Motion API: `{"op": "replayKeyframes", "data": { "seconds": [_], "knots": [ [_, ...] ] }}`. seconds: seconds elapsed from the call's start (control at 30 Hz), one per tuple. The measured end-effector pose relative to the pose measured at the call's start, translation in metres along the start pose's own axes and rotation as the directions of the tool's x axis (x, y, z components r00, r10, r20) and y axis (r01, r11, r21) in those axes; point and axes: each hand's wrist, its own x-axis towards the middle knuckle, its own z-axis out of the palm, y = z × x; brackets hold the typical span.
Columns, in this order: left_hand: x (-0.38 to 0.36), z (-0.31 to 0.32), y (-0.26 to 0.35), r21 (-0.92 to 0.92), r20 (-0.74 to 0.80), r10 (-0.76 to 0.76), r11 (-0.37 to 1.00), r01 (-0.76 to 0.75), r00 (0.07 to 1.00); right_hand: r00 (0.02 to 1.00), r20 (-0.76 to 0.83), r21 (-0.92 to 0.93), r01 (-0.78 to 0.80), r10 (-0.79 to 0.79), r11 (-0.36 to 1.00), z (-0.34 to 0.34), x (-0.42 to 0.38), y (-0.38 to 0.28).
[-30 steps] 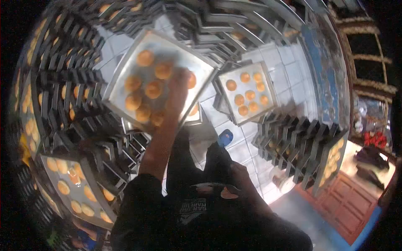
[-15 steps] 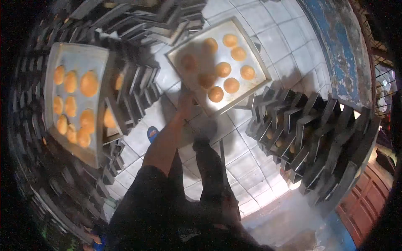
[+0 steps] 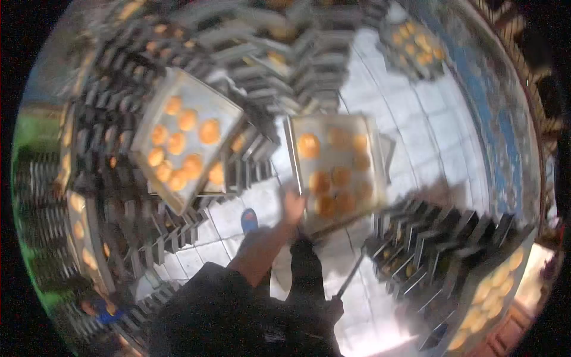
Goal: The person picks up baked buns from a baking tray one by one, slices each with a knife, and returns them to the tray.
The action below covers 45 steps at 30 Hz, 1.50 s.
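Note:
My left hand (image 3: 294, 205) grips the near left edge of a metal baking tray (image 3: 300, 223), its fingers partly blurred and hidden by the rim. Several round golden buns (image 3: 341, 176) lie spread on this tray. Low in the view, my right hand (image 3: 335, 308) is dark and closed around a thin dark stick (image 3: 352, 272), which slants up toward the right. The stick's far end is near the racked trays and its kind does not show.
Another bun tray (image 3: 223, 110) tops a stack at left. Stacked trays (image 3: 428, 244) stand at right, with more buns (image 3: 491, 294) beside them. A further bun tray (image 3: 416, 47) is far back. A person in blue (image 3: 107, 312) is lower left. White tiles (image 3: 410, 119) cover the floor.
The tray at my left hand has turned and come nearer, lower in view. My view has shifted, so the left stack appears further right. The stick in my right hand now tilts rightward.

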Motion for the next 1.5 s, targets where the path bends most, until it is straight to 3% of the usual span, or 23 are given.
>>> {"op": "replayKeyframes", "data": {
  "seconds": [0.1,0.2,0.3,0.33,0.37,0.47,0.5,0.57,0.7,0.77,0.83,0.87,0.9,0.93,1.1,1.23,1.27,1.3,1.33,1.37,1.4,1.47,1.5],
  "knots": [
    [-0.034,-0.091,0.03,-0.022,-0.087,0.02,1.0,-0.022,0.996,0.977,-0.112,0.039,0.186,-0.18,0.982,0.0,0.026,0.026],
    [-0.069,-0.2,0.056,-0.058,-0.05,-0.052,0.997,0.049,0.997,0.934,0.01,-0.058,0.356,-0.356,0.933,-0.01,0.059,0.041],
    [-0.129,-0.301,0.098,-0.118,-0.118,-0.101,0.989,0.087,0.988,0.691,-0.117,-0.185,0.691,-0.713,0.699,-0.012,0.092,0.037],
    [-0.14,-0.33,0.092,-0.09,-0.177,0.074,0.992,-0.091,0.981,0.524,-0.228,-0.276,0.773,-0.82,0.571,-0.016,0.098,0.028],
    [-0.148,-0.356,0.073,-0.131,-0.253,-0.02,0.991,-0.013,0.967,0.51,-0.211,-0.271,0.789,-0.834,0.552,-0.023,0.099,0.02],
    [-0.195,-0.419,0.088,-0.424,-0.329,-0.108,0.905,-0.045,0.938,0.698,-0.304,0.256,0.715,-0.648,0.651,-0.025,0.112,-0.037],
    [-0.195,-0.435,0.074,-0.566,-0.342,-0.189,0.824,-0.04,0.921,0.836,-0.181,0.525,0.527,-0.517,0.668,-0.038,0.103,-0.058],
    [-0.18,-0.459,0.025,-0.638,-0.417,-0.219,0.762,-0.113,0.882,0.922,-0.006,0.775,0.249,-0.387,0.58,-0.058,0.084,-0.099],
    [-0.134,-0.476,0.003,-0.724,-0.449,-0.262,0.667,-0.176,0.854,0.804,0.031,0.727,0.389,-0.593,0.565,-0.018,0.143,-0.1],
    [-0.148,-0.475,0.099,-0.873,-0.394,-0.386,0.44,-0.208,0.834,0.903,0.315,0.757,-0.054,-0.292,0.651,-0.067,0.064,-0.181],
    [-0.083,-0.469,0.052,-0.854,-0.453,-0.337,0.428,-0.294,0.825,0.906,0.198,0.771,0.091,-0.374,0.63,-0.074,0.037,-0.223],
    [-0.035,-0.464,0.003,-0.896,-0.369,-0.356,0.383,-0.226,0.859,0.918,0.153,0.763,0.125,-0.365,0.635,-0.072,0.032,-0.244],
    [-0.004,-0.463,-0.045,-0.852,-0.338,-0.056,0.443,-0.28,0.939,0.931,0.111,0.75,0.151,-0.348,0.644,-0.07,0.025,-0.259],
    [0.018,-0.455,-0.056,-0.845,-0.324,-0.03,0.458,-0.275,0.946,0.918,0.086,0.729,0.207,-0.388,0.652,-0.072,0.014,-0.271],
    [-0.001,-0.451,0.016,-0.821,0.041,-0.205,0.551,0.15,0.978,0.92,-0.008,0.706,0.282,-0.391,0.65,-0.062,-0.026,-0.307],
    [0.031,-0.428,-0.067,-0.633,0.47,-0.155,0.627,0.454,0.869,0.93,0.136,0.689,0.159,-0.341,0.707,-0.066,-0.058,-0.32],
    [0.03,-0.423,-0.068,-0.372,0.247,0.179,0.925,-0.077,0.952,0.932,0.127,0.67,0.171,-0.338,0.723,-0.058,-0.046,-0.317],
    [0.025,-0.425,-0.047,0.008,0.211,0.367,0.926,-0.377,0.906,0.934,0.12,0.646,0.184,-0.337,0.741,-0.054,-0.035,-0.311],
    [0.019,-0.427,-0.026,0.408,0.168,0.541,0.723,-0.558,0.824,0.934,0.13,0.635,0.178,-0.332,0.751,-0.058,-0.037,-0.317],
    [0.014,-0.447,0.018,0.713,0.163,0.523,0.523,-0.466,0.837,0.932,0.181,0.642,0.13,-0.314,0.756,-0.06,-0.042,-0.324],
    [0.048,-0.428,-0.018,0.207,0.01,0.472,0.862,-0.463,0.882,0.926,0.233,0.646,0.08,-0.296,0.759,-0.061,-0.049,-0.337],
    [0.084,-0.418,-0.03,-0.382,-0.09,0.333,0.859,-0.341,0.939,0.905,0.277,0.616,0.089,-0.321,0.783,-0.062,-0.041,-0.353],
    [0.076,-0.431,0.019,-0.103,-0.182,0.429,0.886,-0.451,0.885,0.886,0.306,0.595,0.107,-0.347,0.796,-0.063,-0.035,-0.361]
  ]
}}
